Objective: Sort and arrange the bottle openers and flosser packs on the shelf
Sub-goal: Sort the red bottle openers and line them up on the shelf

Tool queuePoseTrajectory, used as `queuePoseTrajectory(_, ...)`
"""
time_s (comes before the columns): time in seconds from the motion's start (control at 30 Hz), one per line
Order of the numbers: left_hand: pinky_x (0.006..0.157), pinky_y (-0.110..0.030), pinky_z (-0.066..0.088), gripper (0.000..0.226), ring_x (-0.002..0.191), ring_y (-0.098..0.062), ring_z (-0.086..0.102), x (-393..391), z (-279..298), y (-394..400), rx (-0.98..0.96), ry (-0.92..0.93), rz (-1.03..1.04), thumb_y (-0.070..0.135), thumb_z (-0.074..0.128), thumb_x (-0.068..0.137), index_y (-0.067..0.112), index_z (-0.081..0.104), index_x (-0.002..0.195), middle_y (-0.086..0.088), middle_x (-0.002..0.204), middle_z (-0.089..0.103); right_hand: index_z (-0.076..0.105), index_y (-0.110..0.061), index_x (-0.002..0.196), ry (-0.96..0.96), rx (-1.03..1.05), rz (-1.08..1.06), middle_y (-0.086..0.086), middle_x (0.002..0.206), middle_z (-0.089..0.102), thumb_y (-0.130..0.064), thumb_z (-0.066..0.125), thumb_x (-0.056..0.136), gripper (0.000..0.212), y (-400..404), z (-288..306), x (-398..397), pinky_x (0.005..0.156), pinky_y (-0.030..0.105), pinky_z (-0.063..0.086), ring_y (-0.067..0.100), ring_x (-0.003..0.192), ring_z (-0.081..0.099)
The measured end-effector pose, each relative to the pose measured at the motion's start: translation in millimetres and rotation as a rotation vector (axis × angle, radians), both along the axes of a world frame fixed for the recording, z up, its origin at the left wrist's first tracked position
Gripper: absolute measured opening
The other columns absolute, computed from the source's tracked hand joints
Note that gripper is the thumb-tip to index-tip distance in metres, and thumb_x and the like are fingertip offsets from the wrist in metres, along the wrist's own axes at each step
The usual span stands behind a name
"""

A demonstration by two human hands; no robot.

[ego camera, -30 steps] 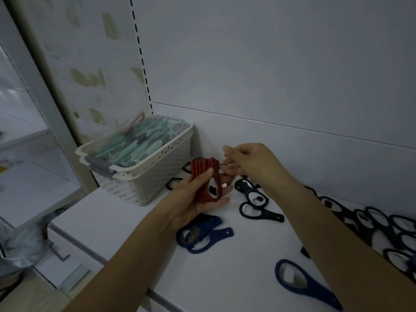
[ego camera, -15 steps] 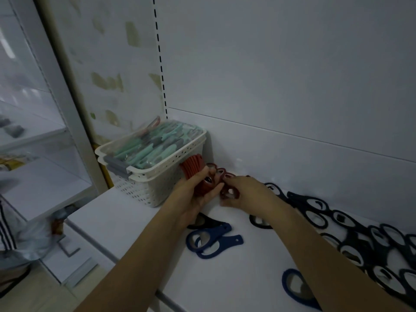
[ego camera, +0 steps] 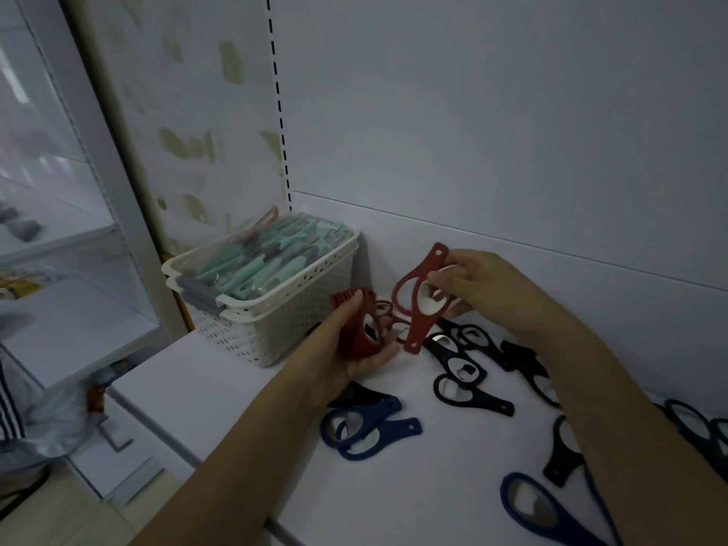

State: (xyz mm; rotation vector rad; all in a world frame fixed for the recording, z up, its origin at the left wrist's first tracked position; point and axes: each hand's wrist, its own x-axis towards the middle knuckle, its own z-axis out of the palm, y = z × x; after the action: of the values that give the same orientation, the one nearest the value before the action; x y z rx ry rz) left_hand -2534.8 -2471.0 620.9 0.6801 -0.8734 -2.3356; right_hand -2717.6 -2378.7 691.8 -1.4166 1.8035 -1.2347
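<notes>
Head view looks down on my 2 hands over the white shelf [ego camera: 236, 388]. My left hand [ego camera: 346, 348] curls round a stack of red rubbery bottle openers [ego camera: 360, 329], thumb pressed on top, just beside the white perforated plastic basket [ego camera: 283, 321]. That basket sits at the left end of the shelf against the back wall and is filled with clear flosser packs showing teal and grey handles [ego camera: 268, 258]. My right hand [ego camera: 480, 285] pinches 2 more red loop-shaped bottle openers [ego camera: 417, 305] by their rings, held up off the shelf with 1 handle pointing up and 1 down, close to the stack in my left hand. Under my left wrist lie 2 dark blue bottle openers [ego camera: 366, 431], overlapping. Black bottle openers [ego camera: 465, 372] are scattered over the shelf beneath and beyond my right forearm, some lying across each other. Another dark blue bottle opener [ego camera: 535, 506] lies near the front edge on the right.
</notes>
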Motion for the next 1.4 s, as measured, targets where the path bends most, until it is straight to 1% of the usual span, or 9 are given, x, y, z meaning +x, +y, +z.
queuePoseTrajectory(0.1,0.086,-0.047,0.059,0.06,0.12,-0.036,0.061,1.4,0.7,4.0,-0.107,-0.022,-0.192,0.053,0.055,0.09,0.011,0.058,0.133,-0.019,0.129,0.063,0.065,-0.011,0.103,0.029,0.069,0.118,0.0,0.087,0.075,-0.02,0.061,0.094,0.013,-5.6,-8.8,12.0,0.065,0.025,0.057,0.019,0.079,0.072)
queuePoseTrajectory(0.17,0.084,-0.043,0.059,0.05,0.115,-0.036,0.064,1.0,0.3,7.0,-0.172,-0.06,-0.21,0.049,0.05,0.095,0.013,0.061,0.129,-0.018,0.125,0.066,0.066,-0.018,0.099,0.124,0.062,0.086,-0.002,0.087,0.074,-0.021,0.064,0.091,0.008,-12.7,-18.5,16.1,0.068,0.028,0.058,0.018,0.077,0.071)
queuePoseTrajectory(0.33,0.071,-0.039,0.062,0.044,0.102,-0.031,0.07,2.5,-1.4,5.5,-0.218,-0.135,-0.113,0.027,0.064,0.088,0.013,0.057,0.13,-0.017,0.116,0.071,0.07,-0.027,0.104,0.407,0.008,-0.004,-0.013,0.088,0.068,-0.031,0.07,0.086,0.018,-17.9,-22.1,19.0,0.068,0.007,0.044,-0.004,0.081,0.062)
queuePoseTrajectory(0.5,0.059,-0.033,0.06,0.047,0.09,-0.024,0.071,2.8,-0.6,6.4,-0.207,-0.163,-0.103,0.029,0.069,0.082,0.01,0.062,0.125,-0.016,0.116,0.071,0.067,-0.027,0.108,0.437,0.038,-0.031,-0.015,0.083,0.068,-0.033,0.075,0.081,0.029,-16.5,-21.2,22.8,0.062,0.004,0.044,-0.007,0.075,0.06)
queuePoseTrajectory(0.67,0.066,-0.037,0.063,0.038,0.105,-0.033,0.069,2.0,-4.6,4.2,-0.193,-0.141,-0.113,0.024,0.065,0.09,0.008,0.061,0.125,-0.018,0.115,0.071,0.066,-0.026,0.116,0.452,0.053,-0.032,-0.013,0.087,0.068,-0.033,0.075,0.081,0.036,-15.5,-19.0,25.2,0.066,0.006,0.044,-0.004,0.077,0.061)
queuePoseTrajectory(0.83,0.058,-0.029,0.06,0.031,0.076,-0.018,0.069,4.8,-1.5,3.0,-0.091,-0.108,-0.11,0.024,0.067,0.081,0.008,0.066,0.108,-0.01,0.091,0.073,0.072,-0.03,0.093,0.573,0.01,-0.133,-0.016,0.088,0.066,-0.03,0.066,0.088,0.007,-5.6,-3.1,8.9,0.064,0.004,0.036,-0.004,0.078,0.056)
queuePoseTrajectory(1.03,0.082,-0.038,0.06,0.026,0.101,-0.026,0.066,3.4,-5.5,0.7,0.031,-0.017,-0.123,0.014,0.072,0.082,0.005,0.076,0.106,-0.017,0.116,0.07,0.071,-0.022,0.087,0.458,-0.241,-0.268,-0.012,0.078,0.069,-0.024,0.068,0.088,0.004,-7.6,-5.5,19.4,0.069,0.013,0.052,0.002,0.069,0.066)
queuePoseTrajectory(1.17,0.083,-0.039,0.06,0.024,0.105,-0.025,0.066,3.0,-6.0,-0.8,0.095,0.054,-0.104,0.018,0.072,0.082,0.005,0.077,0.1,-0.015,0.118,0.068,0.069,-0.021,0.087,0.503,-0.216,-0.121,-0.014,0.076,0.067,-0.026,0.071,0.085,0.005,-8.7,-19.1,36.7,0.066,0.018,0.054,0.0,0.07,0.064)
queuePoseTrajectory(1.4,0.086,-0.04,0.059,0.059,0.111,-0.029,0.067,5.7,-4.2,-4.1,0.067,0.066,-0.026,0.032,0.071,0.083,0.004,0.057,0.133,-0.019,0.125,0.066,0.072,-0.023,0.093,0.678,-0.168,0.025,-0.011,0.088,0.071,-0.026,0.068,0.086,0.008,-7.8,-41.5,44.5,0.076,0.03,0.055,0.005,0.079,0.064)
